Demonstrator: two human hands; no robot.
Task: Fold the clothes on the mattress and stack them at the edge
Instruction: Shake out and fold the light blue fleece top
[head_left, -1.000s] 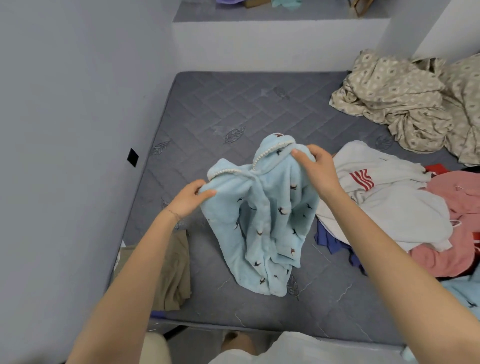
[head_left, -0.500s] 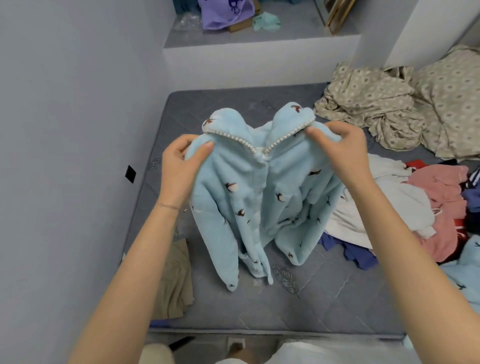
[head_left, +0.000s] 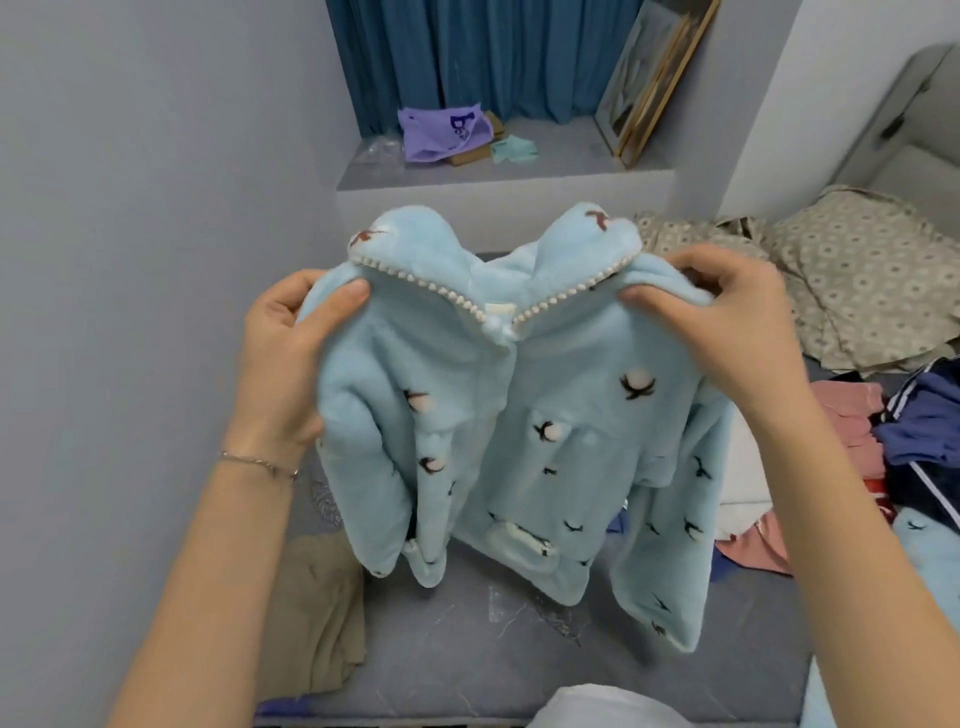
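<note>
1. Two hands: left hand, right hand.
2. One pale blue fleece jacket.
3. One khaki garment.
4. One grey mattress.
5. One purple bag.
6. One bracelet.
7. One heap of loose clothes; number of pieces indistinct.

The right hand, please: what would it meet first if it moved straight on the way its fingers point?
The right hand pinches the light blue fleece jacket at one shoulder. It points across toward the left hand, so it would likely meet the jacket's collar first.
</note>
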